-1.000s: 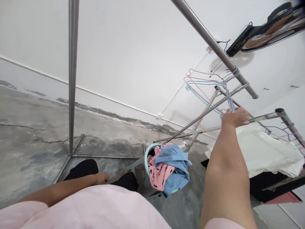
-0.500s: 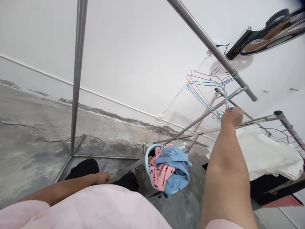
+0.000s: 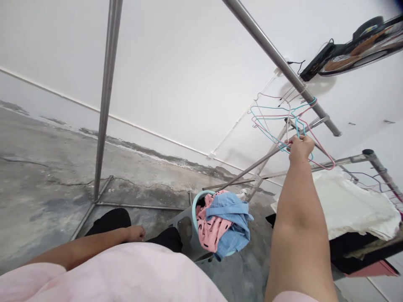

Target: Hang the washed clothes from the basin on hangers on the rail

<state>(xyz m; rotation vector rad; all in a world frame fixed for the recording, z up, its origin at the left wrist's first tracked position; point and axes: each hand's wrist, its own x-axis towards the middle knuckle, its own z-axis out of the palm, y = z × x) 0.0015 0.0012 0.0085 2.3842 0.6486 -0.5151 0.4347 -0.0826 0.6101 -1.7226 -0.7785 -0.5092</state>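
My right hand [image 3: 300, 147] is raised at the right, closed on a thin wire clothes hanger [image 3: 288, 119]. It is among several pink and blue hangers [image 3: 267, 108] on the upper metal rail [image 3: 267, 44]. Its fingertips are partly hidden by the back of the hand, so exactly which wires they grip is unclear. Low in view, my left hand [image 3: 137, 233] rests near my lap by the dark-clad knees, fingers curled, nothing visible in it. Between the arms stands a grey laundry basket [image 3: 194, 209] with a pale blue rim, holding a blue garment [image 3: 231, 212] and a pink patterned one [image 3: 208, 228].
A metal post [image 3: 108, 100] of the rack rises at the left, with its base bar [image 3: 145, 206] on the concrete floor. To the right, white clothing [image 3: 355, 201] hangs on a lower rack [image 3: 374, 161]. A fan [image 3: 362, 48] is at the upper right.
My right hand has moved slightly left and up. The hangers have spread apart, with one pink hanger now swung out to the right of the hand. My left hand stays put.
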